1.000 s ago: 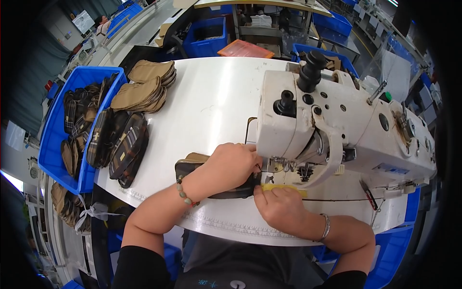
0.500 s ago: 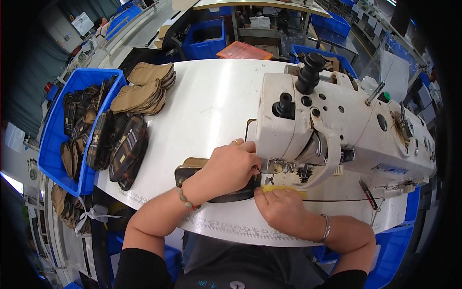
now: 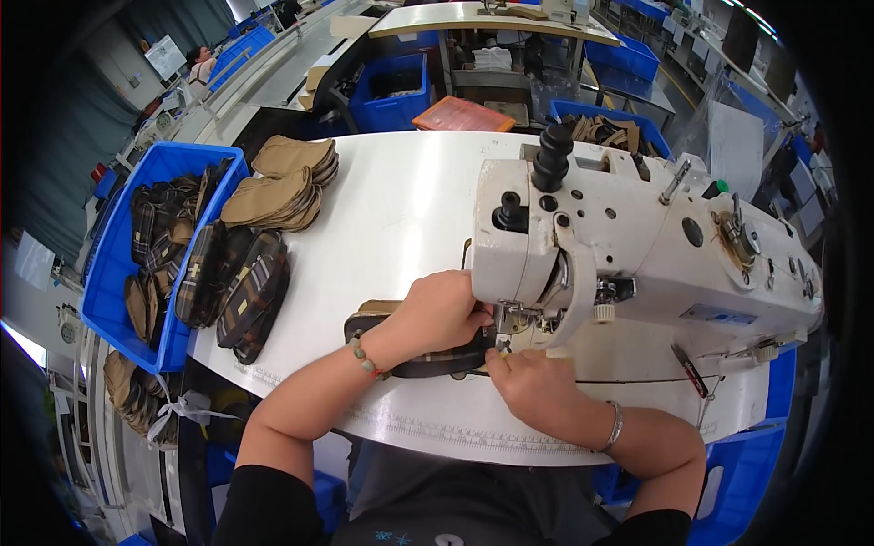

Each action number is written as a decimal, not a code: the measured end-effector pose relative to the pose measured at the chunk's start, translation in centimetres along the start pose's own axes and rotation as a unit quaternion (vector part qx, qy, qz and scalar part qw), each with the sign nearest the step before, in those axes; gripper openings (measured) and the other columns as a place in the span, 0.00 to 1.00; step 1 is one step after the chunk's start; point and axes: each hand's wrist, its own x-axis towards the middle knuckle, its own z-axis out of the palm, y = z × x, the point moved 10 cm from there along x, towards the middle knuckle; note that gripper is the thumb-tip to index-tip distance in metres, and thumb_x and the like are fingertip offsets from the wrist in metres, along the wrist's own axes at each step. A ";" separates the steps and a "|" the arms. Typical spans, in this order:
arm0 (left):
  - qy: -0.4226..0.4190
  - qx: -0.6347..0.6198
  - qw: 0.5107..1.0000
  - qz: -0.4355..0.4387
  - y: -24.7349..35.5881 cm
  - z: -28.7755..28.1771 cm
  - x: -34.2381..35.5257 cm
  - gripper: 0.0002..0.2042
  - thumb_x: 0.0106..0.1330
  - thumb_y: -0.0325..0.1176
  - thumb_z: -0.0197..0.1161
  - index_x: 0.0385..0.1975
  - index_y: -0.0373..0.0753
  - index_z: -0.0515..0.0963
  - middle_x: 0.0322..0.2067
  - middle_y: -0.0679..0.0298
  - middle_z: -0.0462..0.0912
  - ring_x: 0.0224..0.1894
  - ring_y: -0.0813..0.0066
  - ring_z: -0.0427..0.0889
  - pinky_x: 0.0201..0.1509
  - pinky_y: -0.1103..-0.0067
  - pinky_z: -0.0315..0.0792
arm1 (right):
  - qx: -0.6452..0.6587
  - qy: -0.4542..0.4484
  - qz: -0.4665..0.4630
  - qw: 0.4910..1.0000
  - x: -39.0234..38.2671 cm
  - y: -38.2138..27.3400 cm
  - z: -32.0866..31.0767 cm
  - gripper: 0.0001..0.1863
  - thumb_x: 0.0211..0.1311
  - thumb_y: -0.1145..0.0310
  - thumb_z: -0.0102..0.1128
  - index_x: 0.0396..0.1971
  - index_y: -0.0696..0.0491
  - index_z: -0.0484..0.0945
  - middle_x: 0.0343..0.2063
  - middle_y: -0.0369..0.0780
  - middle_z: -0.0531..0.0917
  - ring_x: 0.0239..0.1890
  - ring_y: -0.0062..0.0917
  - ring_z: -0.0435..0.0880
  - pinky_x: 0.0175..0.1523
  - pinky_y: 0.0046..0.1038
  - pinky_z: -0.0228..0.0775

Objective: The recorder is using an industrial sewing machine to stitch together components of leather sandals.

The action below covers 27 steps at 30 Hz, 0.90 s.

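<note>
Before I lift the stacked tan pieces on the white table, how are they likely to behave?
The stacked tan pieces look thin, so each would probably bend. Their edges are uneven and no tie shows, so they may slide apart. Lying flat, they seem unlikely to roll.

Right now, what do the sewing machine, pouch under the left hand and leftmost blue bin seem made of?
Sewing machine: probably painted metal, its cream coat stained brown. Pouch: perhaps fabric or imitation leather, dark, dull, softly rounded. Blue bin: likely plastic, evenly coloured, smooth.
</note>
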 end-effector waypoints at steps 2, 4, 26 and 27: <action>0.051 -0.021 0.998 0.040 -0.5 0.0 0.9 0.08 0.53 0.30 0.68 0.32 0.40 0.82 0.32 0.57 0.84 0.36 0.54 0.82 0.38 0.65 0.76 | -0.033 -0.029 0.026 0.999 0.2 1.0 0.6 0.18 0.49 0.71 0.58 0.43 0.55 0.82 0.17 0.35 0.79 0.20 0.25 0.79 0.21 0.29 0.70; 0.060 -0.027 0.997 0.049 -1.2 0.4 2.0 0.09 0.51 0.30 0.68 0.34 0.41 0.82 0.33 0.56 0.84 0.37 0.53 0.82 0.39 0.65 0.76 | -0.047 -0.030 0.034 0.998 0.4 1.6 0.7 0.17 0.51 0.71 0.58 0.43 0.54 0.82 0.18 0.35 0.80 0.20 0.25 0.80 0.21 0.29 0.69; 0.110 -0.048 0.986 0.116 -2.8 0.9 4.4 0.16 0.49 0.36 0.71 0.40 0.45 0.83 0.35 0.56 0.85 0.39 0.54 0.83 0.41 0.67 0.77 | 0.348 0.028 0.311 0.884 -1.3 8.1 3.4 0.13 0.63 0.64 0.59 0.31 0.61 0.82 0.23 0.48 0.84 0.26 0.37 0.86 0.29 0.34 0.74; 0.114 -0.045 0.985 0.119 -2.8 0.7 4.3 0.16 0.49 0.36 0.71 0.40 0.45 0.83 0.35 0.56 0.85 0.39 0.54 0.83 0.41 0.67 0.77 | 0.345 0.032 0.308 0.886 -1.2 8.2 3.0 0.13 0.63 0.64 0.59 0.31 0.61 0.82 0.23 0.48 0.84 0.26 0.37 0.86 0.29 0.34 0.74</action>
